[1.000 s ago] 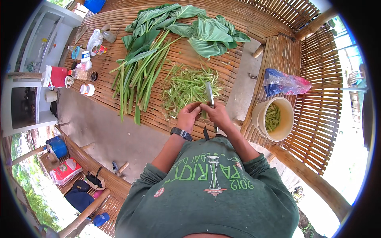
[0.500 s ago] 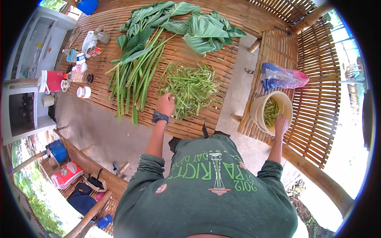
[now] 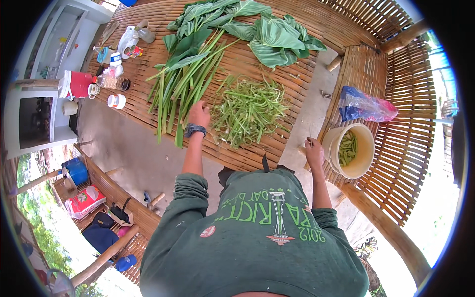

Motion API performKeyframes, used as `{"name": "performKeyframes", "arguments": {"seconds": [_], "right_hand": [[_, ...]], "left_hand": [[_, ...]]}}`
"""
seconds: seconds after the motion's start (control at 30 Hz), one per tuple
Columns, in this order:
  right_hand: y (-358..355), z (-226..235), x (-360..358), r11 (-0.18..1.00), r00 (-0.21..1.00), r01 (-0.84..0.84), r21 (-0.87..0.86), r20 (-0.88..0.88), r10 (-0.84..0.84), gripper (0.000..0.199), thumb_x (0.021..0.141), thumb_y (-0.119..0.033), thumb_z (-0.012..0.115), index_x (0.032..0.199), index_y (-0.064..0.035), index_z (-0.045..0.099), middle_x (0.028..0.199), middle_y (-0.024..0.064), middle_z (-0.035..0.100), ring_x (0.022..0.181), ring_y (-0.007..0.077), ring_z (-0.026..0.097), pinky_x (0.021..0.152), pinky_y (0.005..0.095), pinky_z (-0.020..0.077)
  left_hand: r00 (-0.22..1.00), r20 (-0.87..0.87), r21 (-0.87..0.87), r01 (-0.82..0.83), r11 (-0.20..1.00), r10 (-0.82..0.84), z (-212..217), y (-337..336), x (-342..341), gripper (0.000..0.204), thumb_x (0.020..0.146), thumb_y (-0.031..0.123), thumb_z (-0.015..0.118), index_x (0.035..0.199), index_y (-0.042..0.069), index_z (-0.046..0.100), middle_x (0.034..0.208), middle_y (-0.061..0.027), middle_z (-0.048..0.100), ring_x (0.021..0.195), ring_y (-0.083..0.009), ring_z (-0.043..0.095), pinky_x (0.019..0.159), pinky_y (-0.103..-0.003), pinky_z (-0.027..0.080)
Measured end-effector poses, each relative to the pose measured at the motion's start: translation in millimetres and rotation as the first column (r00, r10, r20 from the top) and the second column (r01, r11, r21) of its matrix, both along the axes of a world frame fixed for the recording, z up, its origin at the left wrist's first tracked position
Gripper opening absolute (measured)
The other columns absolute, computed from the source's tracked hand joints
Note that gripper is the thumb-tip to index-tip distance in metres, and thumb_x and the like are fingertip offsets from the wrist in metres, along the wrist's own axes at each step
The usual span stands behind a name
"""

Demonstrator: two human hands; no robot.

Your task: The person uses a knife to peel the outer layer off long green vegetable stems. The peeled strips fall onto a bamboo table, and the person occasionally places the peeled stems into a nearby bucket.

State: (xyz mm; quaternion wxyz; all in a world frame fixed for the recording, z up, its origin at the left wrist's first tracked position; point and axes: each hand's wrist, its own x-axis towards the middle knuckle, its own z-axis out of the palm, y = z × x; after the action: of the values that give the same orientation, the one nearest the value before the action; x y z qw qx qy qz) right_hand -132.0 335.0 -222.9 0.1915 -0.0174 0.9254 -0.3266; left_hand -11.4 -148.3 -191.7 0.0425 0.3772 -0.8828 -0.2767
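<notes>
- Leafy stalks (image 3: pixel 190 81), upper centre, ends toward the person (image 3: pixel 257 232), likely for reach.
- Bucket (image 3: pixel 365 157), centre right, apparently keeping cut pieces (image 3: pixel 348 148) together.
- Left hand (image 3: pixel 199 114), centre, beside the stalks; grip unclear.
- Right hand (image 3: pixel 314 152), centre right, pinching a thin tool (image 3: pixel 309 141).

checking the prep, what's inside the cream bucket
Short green pieces lie inside the cream bucket; the top ones hide whatever lies beneath, so their depth cannot be told.
</notes>
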Motion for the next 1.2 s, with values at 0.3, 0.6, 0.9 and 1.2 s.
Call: {"name": "performKeyframes", "arguments": {"seconds": [0.3, 0.6, 0.9, 1.2], "right_hand": [[-45.6, 20.4, -14.6, 0.983, 0.985, -0.149, -0.109, -0.103, 0.138, 0.031, 0.098, -0.026, 0.068, 0.118, -0.0040, 0.074, 0.113, 0.0239, 0.073, 0.105, 0.0426, 0.069, 0.092, 0.0468, 0.0544], [-52.6, 17.2, -5.0, 0.969, 0.976, -0.204, -0.141, -0.107, 0.190, 0.029, 0.097, -0.026, 0.068, 0.113, -0.0020, 0.072, 0.102, 0.0260, 0.071, 0.099, 0.0468, 0.067, 0.087, 0.0513, 0.0530], [-47.0, 16.6, -2.7, 0.976, 0.983, -0.172, -0.135, -0.093, 0.160, 0.027, 0.097, -0.025, 0.068, 0.113, -0.0039, 0.073, 0.101, 0.0252, 0.073, 0.096, 0.0460, 0.069, 0.085, 0.0505, 0.0546], [-49.2, 30.1, -8.0, 0.977, 0.986, -0.153, -0.146, -0.093, 0.140, 0.028, 0.097, -0.025, 0.068, 0.115, -0.0038, 0.073, 0.102, 0.0248, 0.073, 0.097, 0.0450, 0.070, 0.085, 0.0491, 0.0547]], "left_hand": [[0.842, 0.092, -0.199, 0.539, 0.819, -0.532, 10.2, 144.1, -31.0, 0.070, 0.085, 0.035, 0.079, 0.145, 0.008, 0.056, 0.143, -0.0237, 0.054, 0.133, -0.0432, 0.050, 0.114, -0.053, 0.040], [0.730, -0.042, -0.300, 0.642, 0.705, -0.682, 5.9, 175.0, 10.0, 0.030, 0.085, 0.005, 0.059, 0.114, 0.007, 0.069, 0.112, -0.0136, 0.060, 0.117, -0.0341, 0.056, 0.099, -0.047, 0.046], [0.882, -0.299, -0.202, 0.316, 0.927, -0.366, 45.9, 98.5, -1.9, 0.030, 0.088, -0.006, 0.059, 0.113, 0.006, 0.071, 0.106, -0.0142, 0.067, 0.099, -0.0359, 0.067, 0.083, -0.044, 0.056], [0.806, -0.552, -0.274, 0.066, 0.959, -0.213, 138.8, 46.5, -76.4, 0.025, 0.092, -0.002, 0.065, 0.113, 0.008, 0.075, 0.113, -0.0116, 0.073, 0.098, -0.0276, 0.073, 0.084, -0.035, 0.058]]}}
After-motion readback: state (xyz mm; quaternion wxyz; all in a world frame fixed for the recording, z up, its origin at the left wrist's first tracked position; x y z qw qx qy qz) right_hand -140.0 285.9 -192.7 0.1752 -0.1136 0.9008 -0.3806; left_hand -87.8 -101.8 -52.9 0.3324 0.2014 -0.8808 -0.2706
